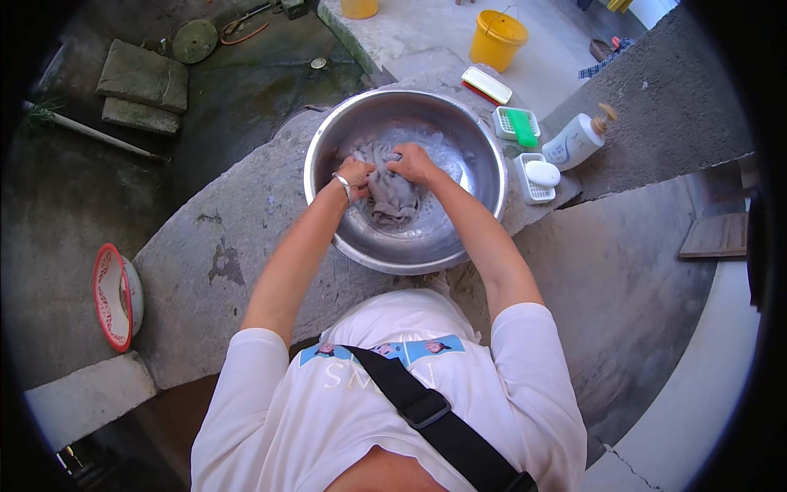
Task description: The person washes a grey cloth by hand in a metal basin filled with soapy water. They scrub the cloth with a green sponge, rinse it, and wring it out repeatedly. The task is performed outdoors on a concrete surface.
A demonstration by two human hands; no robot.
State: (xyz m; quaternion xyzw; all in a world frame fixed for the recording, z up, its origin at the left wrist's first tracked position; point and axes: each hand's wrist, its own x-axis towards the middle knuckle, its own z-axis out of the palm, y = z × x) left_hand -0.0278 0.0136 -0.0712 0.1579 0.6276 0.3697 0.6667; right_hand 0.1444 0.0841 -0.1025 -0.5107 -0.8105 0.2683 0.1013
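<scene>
A large round metal basin stands on a concrete ledge in front of me, with some soapy water in its bottom. A wet, bunched grey cloth lies in it, towards the basin's left side. My left hand, with a bracelet at the wrist, is closed on the cloth's left edge. Gripping the upper right of the same cloth is my right hand, its fingers curled into the fabric. Folds of the cloth hide some of the fingertips on both hands.
Right of the basin sit a brush, a green soap bar in a white dish, a white soap bar in another dish, and a pump bottle. A yellow bucket stands beyond. A red-rimmed enamel basin leans at left.
</scene>
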